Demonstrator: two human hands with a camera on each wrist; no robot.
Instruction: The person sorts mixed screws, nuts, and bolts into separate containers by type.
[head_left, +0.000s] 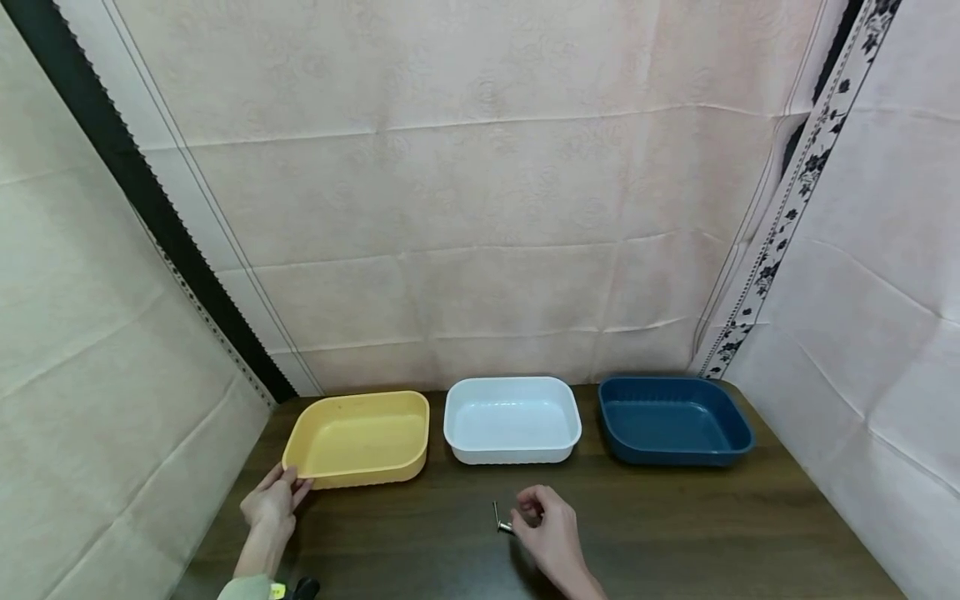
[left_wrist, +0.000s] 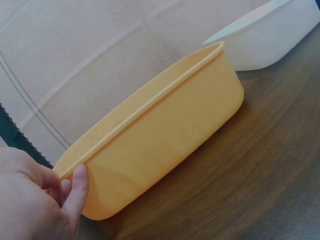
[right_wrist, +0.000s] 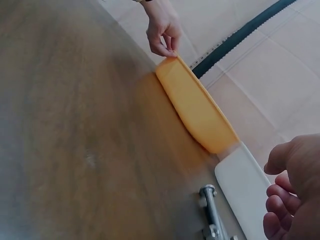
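My left hand [head_left: 272, 504] pinches the near left corner of a yellow plastic tub [head_left: 356, 437] by its rim. In the left wrist view, fingers [left_wrist: 80, 187] press the tub's outer wall just below the rim. My right hand [head_left: 546, 527] hovers over the table in front of a white tub [head_left: 513, 421], its fingers loosely bent. Just left of its fingertips is a small silver metal piece [head_left: 502, 523] with a thin rod and a thicker, bolt-like part. The right wrist view shows a gap between this metal piece [right_wrist: 211, 212] and the right hand [right_wrist: 292, 190].
A dark blue tub [head_left: 675, 421] stands at the right end of the row, beside the white one. All three tubs are on a dark wooden table [head_left: 420, 542]. Pale cloth [head_left: 465, 208] hangs behind and along both sides.
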